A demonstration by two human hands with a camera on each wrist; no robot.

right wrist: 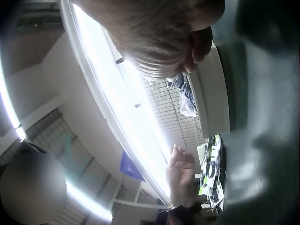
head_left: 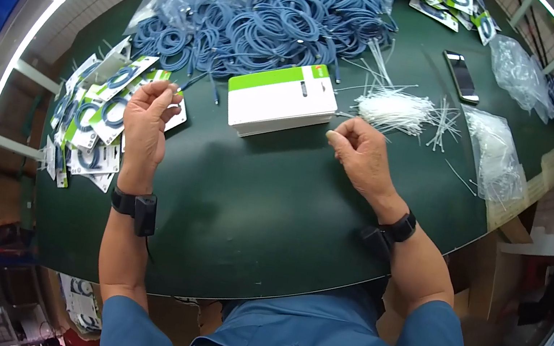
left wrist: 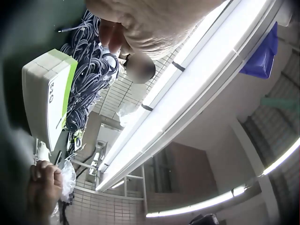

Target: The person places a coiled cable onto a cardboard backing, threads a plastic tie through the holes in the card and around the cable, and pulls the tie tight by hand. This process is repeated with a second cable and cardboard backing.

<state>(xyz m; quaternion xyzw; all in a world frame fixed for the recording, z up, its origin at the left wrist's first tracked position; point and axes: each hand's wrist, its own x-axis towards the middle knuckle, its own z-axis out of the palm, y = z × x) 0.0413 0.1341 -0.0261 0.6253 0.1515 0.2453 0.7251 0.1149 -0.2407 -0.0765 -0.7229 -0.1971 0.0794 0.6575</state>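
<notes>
My left hand hovers at the right side of a heap of carded cables, its fingers loosely curled with nothing visible in them. My right hand hangs just off the right end of a stack of white-and-green cards, thumb close to the bent forefinger. No object shows between them. Behind that hand lies a loose pile of white cable ties. The card stack lies flat between both hands, its printed face with a hanging slot turned up. In the right wrist view the right fingers overlap the stack.
A large heap of coiled blue cables spreads across the back of the green table. To the right are a phone, a bag of cable ties and a crumpled clear bag. More carded cables lie at the back right.
</notes>
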